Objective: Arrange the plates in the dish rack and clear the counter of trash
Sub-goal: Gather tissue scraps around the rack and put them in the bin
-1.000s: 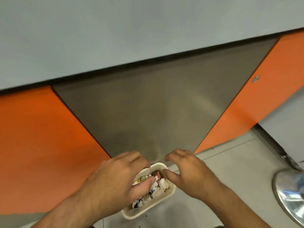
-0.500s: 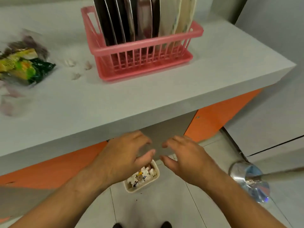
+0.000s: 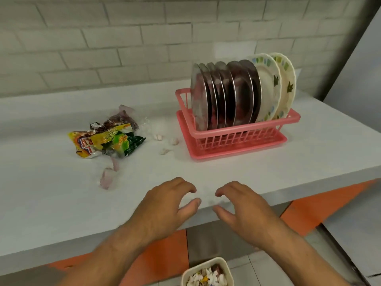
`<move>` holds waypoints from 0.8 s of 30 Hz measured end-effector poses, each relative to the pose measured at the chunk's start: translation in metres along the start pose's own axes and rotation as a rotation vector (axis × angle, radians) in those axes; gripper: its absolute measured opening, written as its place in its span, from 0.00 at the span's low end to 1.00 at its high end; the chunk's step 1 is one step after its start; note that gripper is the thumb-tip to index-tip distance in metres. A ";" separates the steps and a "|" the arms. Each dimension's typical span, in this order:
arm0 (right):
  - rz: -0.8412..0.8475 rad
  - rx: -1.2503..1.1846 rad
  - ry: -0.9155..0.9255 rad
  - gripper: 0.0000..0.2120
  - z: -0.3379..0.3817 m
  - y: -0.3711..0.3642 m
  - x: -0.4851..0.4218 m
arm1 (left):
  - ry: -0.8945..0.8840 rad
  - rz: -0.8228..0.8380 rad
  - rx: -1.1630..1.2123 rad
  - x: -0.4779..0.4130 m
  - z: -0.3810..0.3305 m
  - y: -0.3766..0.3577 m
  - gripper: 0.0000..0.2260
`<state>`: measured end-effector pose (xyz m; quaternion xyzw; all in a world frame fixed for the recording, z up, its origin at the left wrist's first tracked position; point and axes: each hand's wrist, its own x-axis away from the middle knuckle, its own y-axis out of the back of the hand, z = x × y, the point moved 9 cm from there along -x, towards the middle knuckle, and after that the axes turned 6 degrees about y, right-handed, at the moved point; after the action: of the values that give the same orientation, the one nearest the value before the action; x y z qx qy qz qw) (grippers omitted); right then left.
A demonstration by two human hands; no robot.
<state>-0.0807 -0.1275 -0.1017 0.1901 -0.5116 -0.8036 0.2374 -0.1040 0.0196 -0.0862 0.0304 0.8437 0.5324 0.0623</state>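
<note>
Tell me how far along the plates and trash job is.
Done: plates stand upright in the dish rack. In hand: nothing; the left hand and right hand hover empty at the counter edge. Left: the snack wrappers, white scraps and pinkish peels on the counter, for the bin on the floor.

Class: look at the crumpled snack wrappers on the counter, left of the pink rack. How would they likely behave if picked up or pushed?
The snack wrappers look like thin, creased film: probably floppy and very light. They lie as several loose pieces, so a push would likely scatter them. Their glossy surface may slip on the smooth counter.
</note>
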 end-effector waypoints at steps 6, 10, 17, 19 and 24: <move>0.002 -0.028 -0.033 0.19 0.037 -0.032 -0.094 | 0.040 -0.017 -0.014 -0.044 0.094 0.039 0.15; -0.003 0.017 -0.051 0.19 0.047 -0.055 -0.172 | 0.027 -0.020 -0.036 -0.070 0.136 0.067 0.15; 0.048 0.210 -0.206 0.19 0.042 -0.081 -0.252 | -0.064 -0.021 -0.079 -0.104 0.162 0.090 0.15; 0.029 0.221 -0.208 0.12 0.038 -0.087 -0.258 | -0.091 -0.016 -0.080 -0.116 0.163 0.092 0.15; -0.011 0.168 -0.173 0.09 0.036 -0.096 -0.236 | -0.107 0.079 -0.105 -0.167 0.163 0.077 0.14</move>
<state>0.0741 0.0695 -0.1599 0.1420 -0.5947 -0.7726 0.1710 0.0824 0.1794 -0.0740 0.0888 0.8081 0.5756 0.0880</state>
